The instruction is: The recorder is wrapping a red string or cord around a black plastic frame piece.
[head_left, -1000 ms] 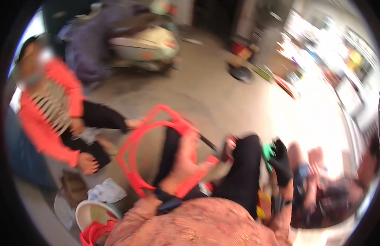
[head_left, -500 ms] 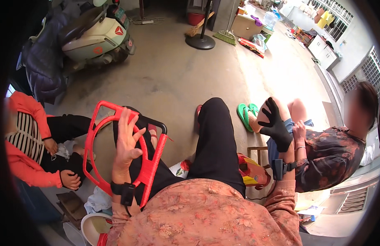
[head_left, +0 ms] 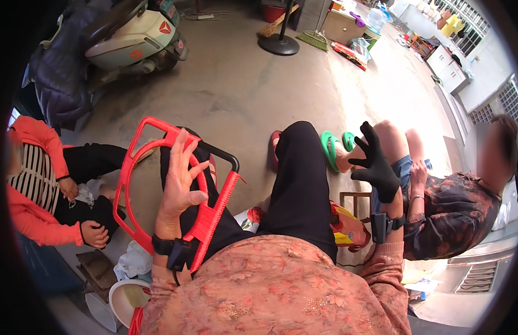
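Observation:
My left hand lies against a red plastic frame that stands on my left thigh. The fingers point up and are spread, while the thumb hooks over the frame's inner red bar. A black bar runs along the frame's upper right corner. A black band with a small device sits on that wrist. My right hand wears a black glove and hovers over my right knee, fingers spread, holding nothing. My legs in black trousers stretch forward between the two hands.
A person in an orange jacket sits low at my left, a second person sits at my right with green sandals. A scooter and a fan base stand on the concrete floor ahead. A white bowl lies by my left hip.
The view has swung and steadied. The red frame and my left hand keep their place on my thigh, and the gloved right hand stays raised with the fingers spread wider.

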Demonstrator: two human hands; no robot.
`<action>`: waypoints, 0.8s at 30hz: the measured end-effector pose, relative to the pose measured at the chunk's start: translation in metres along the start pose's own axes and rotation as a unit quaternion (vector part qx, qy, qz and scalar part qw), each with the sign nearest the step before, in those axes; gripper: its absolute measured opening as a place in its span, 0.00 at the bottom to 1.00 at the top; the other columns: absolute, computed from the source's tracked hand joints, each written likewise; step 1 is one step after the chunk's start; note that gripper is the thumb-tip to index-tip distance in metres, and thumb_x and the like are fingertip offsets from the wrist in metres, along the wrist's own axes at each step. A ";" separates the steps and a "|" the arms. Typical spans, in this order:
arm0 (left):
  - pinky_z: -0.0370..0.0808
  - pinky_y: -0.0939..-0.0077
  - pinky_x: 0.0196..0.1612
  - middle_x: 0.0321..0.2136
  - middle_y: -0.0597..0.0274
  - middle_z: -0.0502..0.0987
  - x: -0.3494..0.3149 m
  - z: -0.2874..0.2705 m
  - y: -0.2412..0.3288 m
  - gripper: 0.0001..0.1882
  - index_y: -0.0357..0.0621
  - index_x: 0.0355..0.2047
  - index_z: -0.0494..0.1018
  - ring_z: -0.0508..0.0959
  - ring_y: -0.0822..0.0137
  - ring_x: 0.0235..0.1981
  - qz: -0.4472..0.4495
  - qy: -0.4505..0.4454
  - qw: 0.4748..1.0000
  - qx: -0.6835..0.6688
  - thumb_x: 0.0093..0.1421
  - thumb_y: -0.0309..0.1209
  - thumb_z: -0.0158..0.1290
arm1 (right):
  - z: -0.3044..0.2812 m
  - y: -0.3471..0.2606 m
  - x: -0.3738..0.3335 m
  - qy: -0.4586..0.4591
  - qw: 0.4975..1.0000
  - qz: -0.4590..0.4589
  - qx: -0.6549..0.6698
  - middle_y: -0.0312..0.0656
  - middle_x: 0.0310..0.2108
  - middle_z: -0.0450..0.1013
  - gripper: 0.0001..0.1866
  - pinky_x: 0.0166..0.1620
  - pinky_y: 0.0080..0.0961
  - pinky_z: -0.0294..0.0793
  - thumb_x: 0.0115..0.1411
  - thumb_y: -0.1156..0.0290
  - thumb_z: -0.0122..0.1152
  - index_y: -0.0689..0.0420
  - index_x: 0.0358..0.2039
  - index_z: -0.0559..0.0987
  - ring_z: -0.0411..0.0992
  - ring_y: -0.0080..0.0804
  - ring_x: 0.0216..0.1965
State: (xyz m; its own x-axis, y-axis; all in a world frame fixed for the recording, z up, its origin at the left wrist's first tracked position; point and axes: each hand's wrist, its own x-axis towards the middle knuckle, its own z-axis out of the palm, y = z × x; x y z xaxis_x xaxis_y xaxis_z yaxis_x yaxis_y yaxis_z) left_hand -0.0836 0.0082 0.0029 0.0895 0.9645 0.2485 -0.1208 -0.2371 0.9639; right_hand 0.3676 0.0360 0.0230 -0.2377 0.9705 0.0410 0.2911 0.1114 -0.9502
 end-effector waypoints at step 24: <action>0.72 0.73 0.52 0.55 0.53 0.67 0.001 0.001 -0.015 0.29 0.35 0.57 0.62 0.69 0.62 0.55 -0.002 0.040 0.998 -0.042 0.57 0.31 0.57 | 0.028 0.056 -0.010 0.004 0.994 0.072 0.077 0.46 0.65 0.53 0.47 0.59 0.35 0.64 0.51 0.69 0.66 0.56 0.67 0.50 0.59 0.43 0.62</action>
State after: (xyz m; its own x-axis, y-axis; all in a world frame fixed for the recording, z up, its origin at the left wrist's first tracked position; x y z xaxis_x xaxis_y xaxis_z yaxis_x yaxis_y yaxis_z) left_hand -0.0805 0.0125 -0.0114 0.0107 0.9723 0.2334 -0.2035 -0.2264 0.9526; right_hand 0.3601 0.0262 -0.0396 -0.1958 0.9758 -0.0974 0.1759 -0.0628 -0.9824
